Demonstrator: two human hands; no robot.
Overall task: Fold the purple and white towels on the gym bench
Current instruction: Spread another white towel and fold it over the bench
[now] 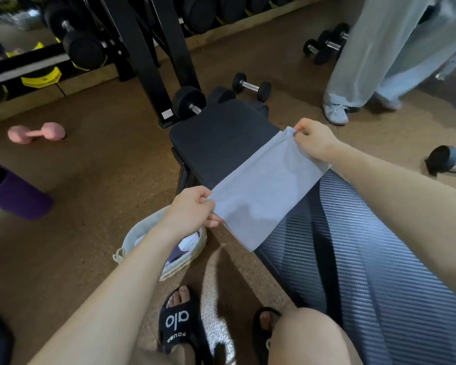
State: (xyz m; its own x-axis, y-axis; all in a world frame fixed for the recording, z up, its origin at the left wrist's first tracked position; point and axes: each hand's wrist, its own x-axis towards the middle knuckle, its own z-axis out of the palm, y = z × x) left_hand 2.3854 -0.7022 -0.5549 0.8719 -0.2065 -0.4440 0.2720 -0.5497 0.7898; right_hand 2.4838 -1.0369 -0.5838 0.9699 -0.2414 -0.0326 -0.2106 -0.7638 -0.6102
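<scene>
- The left hand [195, 206] pinches the near corner of a pale purple towel [263, 191], and the right hand [313, 139] pinches the far corner at two o'clock, so the cloth hangs taut between them over the gym bench [221, 138], likely to square the edges for a fold.
- At seven o'clock of the towel a woven basket [132, 241] sits on the floor; it seems to hold more towels, though an arm hides most of it.
- A pink dumbbell [36, 133] lies at nine o'clock on the brown floor [103, 159].

Pale towel [266, 191] taut above bench [221, 135]
</scene>
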